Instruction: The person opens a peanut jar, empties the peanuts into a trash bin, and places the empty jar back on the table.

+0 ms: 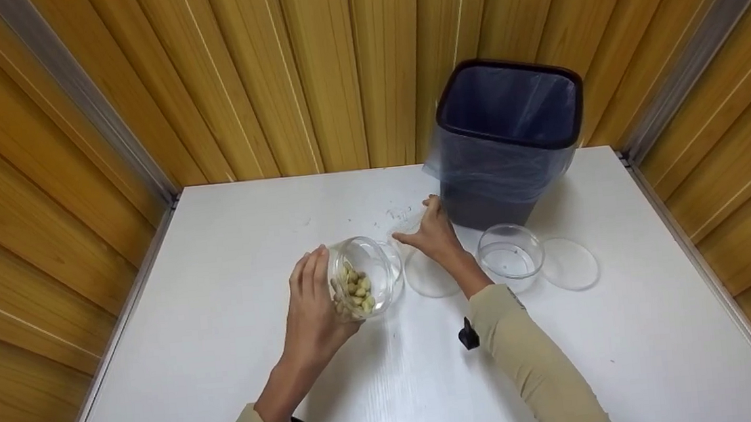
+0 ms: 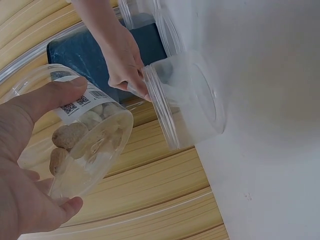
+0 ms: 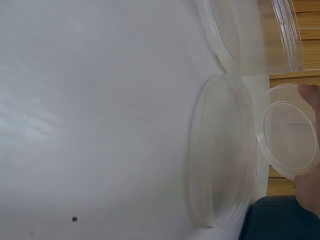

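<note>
My left hand grips a clear plastic jar, tilted with its mouth up to the right. Brownish nuts lie inside it; their exact kind is hard to tell. In the left wrist view a label with printed codes shows under the thumb. My right hand pinches a clear round lid by its edge, above the table near the bin. A second clear jar stands upright on the table between the hands, partly hidden in the head view by the tilted jar.
A dark bin with a translucent liner stands at the back right. Before it are another clear jar and a round lid. One more lid lies under my right wrist. Wood-patterned walls enclose the white table.
</note>
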Action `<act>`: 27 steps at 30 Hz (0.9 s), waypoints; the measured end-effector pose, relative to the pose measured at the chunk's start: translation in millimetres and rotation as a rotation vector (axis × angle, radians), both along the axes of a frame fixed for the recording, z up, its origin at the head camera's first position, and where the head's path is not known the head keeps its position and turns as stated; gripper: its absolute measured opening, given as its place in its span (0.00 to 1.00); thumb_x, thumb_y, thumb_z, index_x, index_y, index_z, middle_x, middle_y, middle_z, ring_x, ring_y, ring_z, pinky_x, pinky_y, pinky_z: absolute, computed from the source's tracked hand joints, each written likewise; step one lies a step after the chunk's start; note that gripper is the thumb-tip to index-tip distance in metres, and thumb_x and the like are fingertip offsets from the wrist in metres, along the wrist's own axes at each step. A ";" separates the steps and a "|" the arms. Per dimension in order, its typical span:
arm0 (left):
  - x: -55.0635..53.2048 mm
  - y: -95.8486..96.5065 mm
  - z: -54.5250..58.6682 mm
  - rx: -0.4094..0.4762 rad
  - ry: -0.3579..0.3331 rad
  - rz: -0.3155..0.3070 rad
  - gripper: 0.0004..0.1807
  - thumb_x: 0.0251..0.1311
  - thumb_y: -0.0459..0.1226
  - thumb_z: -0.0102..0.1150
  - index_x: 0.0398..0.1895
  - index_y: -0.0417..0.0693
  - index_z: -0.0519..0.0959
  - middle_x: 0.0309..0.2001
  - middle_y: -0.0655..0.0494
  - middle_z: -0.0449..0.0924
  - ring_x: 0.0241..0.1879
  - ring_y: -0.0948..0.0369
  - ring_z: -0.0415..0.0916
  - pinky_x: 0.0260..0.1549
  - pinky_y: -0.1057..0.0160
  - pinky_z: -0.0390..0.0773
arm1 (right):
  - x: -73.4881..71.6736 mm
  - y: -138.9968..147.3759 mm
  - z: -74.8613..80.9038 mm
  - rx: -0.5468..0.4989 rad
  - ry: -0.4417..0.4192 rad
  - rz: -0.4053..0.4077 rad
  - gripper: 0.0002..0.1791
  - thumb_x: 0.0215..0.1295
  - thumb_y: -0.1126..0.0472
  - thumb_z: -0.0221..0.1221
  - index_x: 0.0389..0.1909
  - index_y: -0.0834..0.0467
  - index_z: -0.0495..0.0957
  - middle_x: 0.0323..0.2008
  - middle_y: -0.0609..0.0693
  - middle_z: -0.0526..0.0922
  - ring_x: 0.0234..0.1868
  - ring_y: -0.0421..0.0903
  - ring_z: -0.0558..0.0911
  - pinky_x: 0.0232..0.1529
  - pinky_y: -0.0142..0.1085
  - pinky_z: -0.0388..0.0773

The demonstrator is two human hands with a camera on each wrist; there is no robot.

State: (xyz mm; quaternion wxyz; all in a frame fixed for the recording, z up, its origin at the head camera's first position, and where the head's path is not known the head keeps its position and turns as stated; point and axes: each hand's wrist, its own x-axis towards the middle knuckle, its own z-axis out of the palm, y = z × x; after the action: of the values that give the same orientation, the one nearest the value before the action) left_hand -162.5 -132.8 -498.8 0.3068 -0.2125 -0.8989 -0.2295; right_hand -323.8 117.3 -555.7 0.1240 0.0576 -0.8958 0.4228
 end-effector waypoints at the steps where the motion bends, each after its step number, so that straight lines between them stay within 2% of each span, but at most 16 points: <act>1: 0.0 0.2 -0.3 0.002 0.001 0.000 0.71 0.23 0.44 0.90 0.75 0.39 0.55 0.70 0.39 0.63 0.69 0.40 0.60 0.65 0.43 0.72 | -2.4 0.1 -0.4 0.006 -0.009 0.001 0.52 0.48 0.54 0.80 0.63 0.69 0.55 0.60 0.73 0.66 0.62 0.67 0.71 0.65 0.53 0.69; 3: 0.4 0.5 -0.8 0.008 0.003 0.002 0.71 0.23 0.44 0.90 0.75 0.39 0.55 0.70 0.39 0.63 0.69 0.41 0.60 0.64 0.43 0.72 | -6.4 0.3 -1.1 0.024 -0.031 0.012 0.51 0.48 0.54 0.80 0.62 0.68 0.56 0.61 0.73 0.66 0.63 0.66 0.71 0.65 0.53 0.69; 7: 1.9 1.7 -2.2 0.017 0.006 -0.002 0.71 0.21 0.43 0.90 0.74 0.39 0.55 0.70 0.39 0.64 0.69 0.40 0.60 0.66 0.44 0.71 | -11.9 1.2 -4.7 0.082 -0.112 0.023 0.55 0.47 0.54 0.80 0.69 0.68 0.56 0.65 0.73 0.64 0.67 0.67 0.67 0.69 0.52 0.66; 12: 2.0 2.5 -1.4 -0.008 0.007 0.006 0.71 0.22 0.44 0.90 0.74 0.39 0.55 0.70 0.39 0.64 0.69 0.40 0.60 0.66 0.44 0.70 | -17.4 1.2 -6.5 0.123 -0.242 -0.006 0.57 0.50 0.53 0.78 0.73 0.67 0.54 0.68 0.74 0.60 0.70 0.69 0.63 0.70 0.53 0.65; 18: 2.1 2.2 -1.3 -0.011 0.025 0.012 0.71 0.23 0.45 0.90 0.74 0.38 0.55 0.70 0.39 0.64 0.68 0.40 0.61 0.67 0.45 0.70 | -24.7 -8.1 -3.6 0.178 -0.330 -0.036 0.56 0.54 0.51 0.76 0.76 0.62 0.52 0.70 0.72 0.57 0.70 0.70 0.60 0.70 0.54 0.64; 23: 2.1 2.9 -3.1 0.005 0.044 -0.001 0.70 0.22 0.45 0.89 0.74 0.38 0.56 0.69 0.38 0.65 0.68 0.40 0.61 0.66 0.44 0.70 | -26.0 -12.9 -7.1 0.202 -0.346 -0.104 0.55 0.53 0.49 0.76 0.75 0.61 0.54 0.69 0.72 0.58 0.69 0.70 0.61 0.69 0.55 0.64; 27: 1.0 1.7 -3.4 0.006 0.041 0.001 0.70 0.22 0.45 0.90 0.74 0.38 0.56 0.69 0.39 0.65 0.68 0.40 0.61 0.65 0.44 0.71 | -24.6 -16.2 -13.1 0.231 -0.293 -0.134 0.52 0.55 0.47 0.75 0.74 0.61 0.59 0.73 0.73 0.54 0.70 0.71 0.60 0.70 0.56 0.63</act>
State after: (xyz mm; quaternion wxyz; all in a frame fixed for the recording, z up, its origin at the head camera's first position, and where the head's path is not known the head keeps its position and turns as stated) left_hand -161.5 -131.1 -502.3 0.3257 -0.2156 -0.8919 -0.2277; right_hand -348.4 101.1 -568.8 0.0129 -0.0506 -0.9487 0.3117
